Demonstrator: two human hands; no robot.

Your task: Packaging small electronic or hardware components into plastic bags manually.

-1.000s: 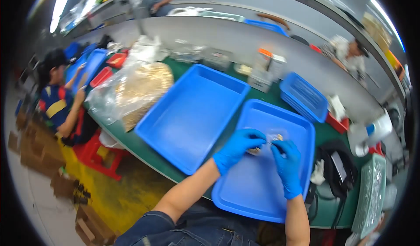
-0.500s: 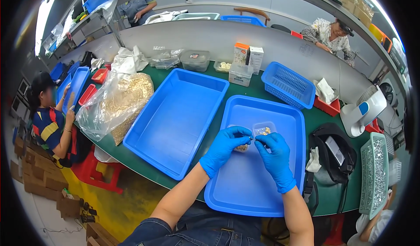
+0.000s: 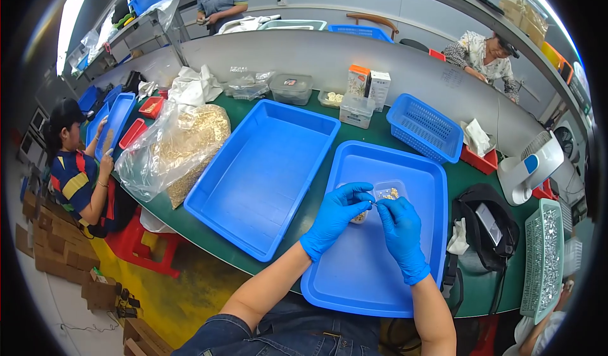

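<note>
Both my hands wear blue gloves and meet above a shallow blue tray (image 3: 361, 286). My left hand (image 3: 339, 213) pinches a tiny dark metal piece at its fingertips, too small to name. The thumb and forefinger of my right hand (image 3: 400, 229) close on the same piece from the other side. Behind my fingers, inside the tray, stands a small clear plastic box (image 3: 394, 185) with gold-coloured bits in it. A second small container (image 3: 360, 218) with similar bits is partly hidden under my left hand.
Left of my tray lies a larger blue tray (image 3: 253, 185), beside a clear bag (image 3: 196, 140) of small gold-coloured parts. A blue basket (image 3: 424, 128), black bag (image 3: 484, 223), white fan (image 3: 532, 166) and green basket of metal parts (image 3: 543, 261) stand right. A co-worker (image 3: 79, 172) tilts a tray at left.
The whole view has shifted slightly, moving the scene right. My fingers stay together on the tiny piece; my right hand's fingers have turned more upright.
</note>
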